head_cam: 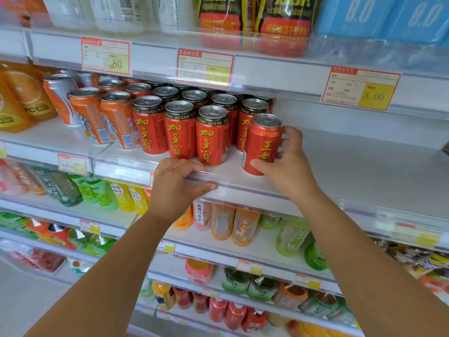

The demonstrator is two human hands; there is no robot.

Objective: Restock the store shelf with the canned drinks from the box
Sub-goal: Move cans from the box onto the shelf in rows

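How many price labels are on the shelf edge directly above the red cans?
3: the left label reads 2.80, the middle label is blurred, the right label reads 3.00. More may lie outside the frame.

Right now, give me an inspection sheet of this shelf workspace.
Surface: white shelf, bare to the right of the cans.
Job's things: red can at the front edge; rows of red cans to its left; box not in view.
Clutter: orange cans further left; price tags overhead.
Grips: left grip holds the front rail; right grip holds the red can.
Cables: nothing seen.
Surroundings: bottled drinks on shelves below.
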